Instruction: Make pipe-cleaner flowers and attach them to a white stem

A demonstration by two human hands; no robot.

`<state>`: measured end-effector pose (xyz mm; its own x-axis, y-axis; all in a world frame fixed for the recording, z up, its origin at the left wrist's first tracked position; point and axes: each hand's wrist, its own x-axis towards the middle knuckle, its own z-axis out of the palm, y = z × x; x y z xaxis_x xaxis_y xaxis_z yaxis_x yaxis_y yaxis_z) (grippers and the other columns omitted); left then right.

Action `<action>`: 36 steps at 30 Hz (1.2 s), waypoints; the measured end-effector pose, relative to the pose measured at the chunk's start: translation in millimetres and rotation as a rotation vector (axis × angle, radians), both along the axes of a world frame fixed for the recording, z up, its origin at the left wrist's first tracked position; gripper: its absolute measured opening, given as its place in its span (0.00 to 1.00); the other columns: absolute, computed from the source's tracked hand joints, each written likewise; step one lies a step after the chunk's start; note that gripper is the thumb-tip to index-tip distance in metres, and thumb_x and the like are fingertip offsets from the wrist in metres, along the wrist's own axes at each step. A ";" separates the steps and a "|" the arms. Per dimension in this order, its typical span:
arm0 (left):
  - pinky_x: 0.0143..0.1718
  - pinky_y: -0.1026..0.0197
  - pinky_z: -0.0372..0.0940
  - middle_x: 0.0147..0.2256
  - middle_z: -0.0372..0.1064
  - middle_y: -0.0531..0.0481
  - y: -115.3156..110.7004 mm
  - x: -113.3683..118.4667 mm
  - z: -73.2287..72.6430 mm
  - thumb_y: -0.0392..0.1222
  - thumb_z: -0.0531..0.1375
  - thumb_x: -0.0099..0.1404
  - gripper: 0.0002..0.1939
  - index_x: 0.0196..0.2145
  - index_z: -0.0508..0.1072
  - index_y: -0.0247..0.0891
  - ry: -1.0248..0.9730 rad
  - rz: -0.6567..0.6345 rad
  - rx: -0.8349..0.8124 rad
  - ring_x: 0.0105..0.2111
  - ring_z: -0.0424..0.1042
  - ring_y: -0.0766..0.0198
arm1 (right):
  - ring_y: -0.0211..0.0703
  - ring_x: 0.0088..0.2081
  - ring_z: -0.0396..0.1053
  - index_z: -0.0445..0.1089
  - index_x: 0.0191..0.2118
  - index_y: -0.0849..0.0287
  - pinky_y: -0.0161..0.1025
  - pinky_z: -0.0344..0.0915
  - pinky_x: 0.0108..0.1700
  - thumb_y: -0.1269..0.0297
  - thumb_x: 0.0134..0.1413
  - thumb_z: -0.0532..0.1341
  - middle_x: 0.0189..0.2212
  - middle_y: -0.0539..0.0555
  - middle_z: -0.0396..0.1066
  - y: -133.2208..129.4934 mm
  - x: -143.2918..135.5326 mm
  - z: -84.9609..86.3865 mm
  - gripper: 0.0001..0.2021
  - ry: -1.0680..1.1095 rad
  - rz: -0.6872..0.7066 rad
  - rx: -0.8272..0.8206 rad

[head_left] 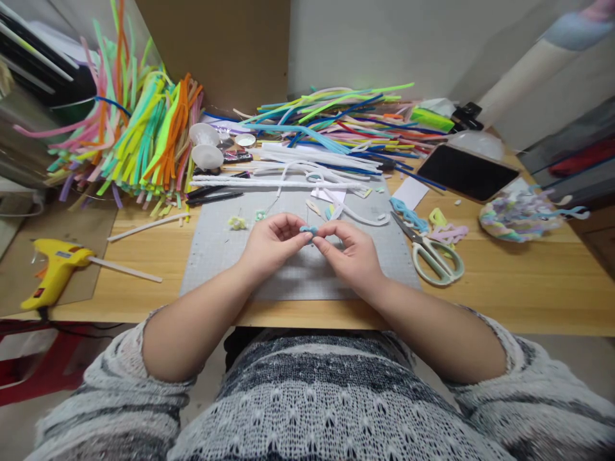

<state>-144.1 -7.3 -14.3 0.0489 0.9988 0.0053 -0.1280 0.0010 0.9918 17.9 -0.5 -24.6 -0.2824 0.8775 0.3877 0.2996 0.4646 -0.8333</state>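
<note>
Between my two hands, above the grey cutting mat (221,256), is a small blue fuzzy piece (309,229). My left hand (276,243) pinches its left side between thumb and fingers. The right side is pinched by my right hand (350,255), its fingertips close to those of the left. Just left of my hands, a small yellow piece (237,223) and a green one (260,216) lie on the mat. White fuzzy stems (288,182) lie across the mat's far edge.
Scissors (438,259), blue loops (409,214), a phone (467,171) and a pastel bundle (519,214) are at right. A yellow glue gun (57,266) lies at left. Colourful stem bunches (154,141) stand behind it, with more stems (331,121) along the back.
</note>
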 end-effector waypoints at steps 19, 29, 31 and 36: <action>0.32 0.63 0.63 0.26 0.70 0.52 -1.1 -1.7 -1.3 0.37 0.66 0.49 0.08 0.28 0.72 0.35 0.205 -0.022 0.132 0.27 0.67 0.69 | 0.39 0.33 0.69 0.70 0.29 0.59 0.39 0.64 0.38 0.60 0.54 0.60 0.28 0.51 0.73 -0.1 -1.7 -0.2 0.08 0.077 -0.023 -0.140; 0.29 0.65 0.61 0.25 0.69 0.52 -2.5 -0.6 -1.4 0.38 0.66 0.50 0.08 0.28 0.71 0.34 0.178 -0.004 0.100 0.25 0.66 0.70 | 0.42 0.35 0.70 0.70 0.30 0.57 0.43 0.63 0.43 0.63 0.55 0.59 0.30 0.51 0.74 -2.9 0.4 0.6 0.06 -0.003 -0.010 0.052; 0.29 0.64 0.62 0.25 0.70 0.52 -1.9 -2.0 0.7 0.38 0.66 0.49 0.09 0.28 0.72 0.35 0.139 -0.030 0.084 0.25 0.67 0.69 | 0.41 0.35 0.70 0.70 0.31 0.56 0.43 0.63 0.43 0.63 0.57 0.57 0.29 0.51 0.73 -1.3 1.5 2.6 0.07 0.000 0.023 0.046; 0.35 0.61 0.65 0.28 0.71 0.51 0.0 -10.8 3.5 0.38 0.67 0.50 0.08 0.29 0.73 0.36 -0.051 -0.183 0.025 0.29 0.70 0.67 | 0.46 0.46 0.66 0.68 0.42 0.54 0.48 0.58 0.51 0.63 0.58 0.55 0.41 0.54 0.70 4.1 7.8 8.7 0.08 0.008 -0.045 0.207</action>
<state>-154.8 -7.3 -10.8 0.2292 0.9727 0.0371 -0.1778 0.0043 0.9841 25.7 3.6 -15.9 -0.2409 0.7905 0.5630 0.3179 0.6124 -0.7238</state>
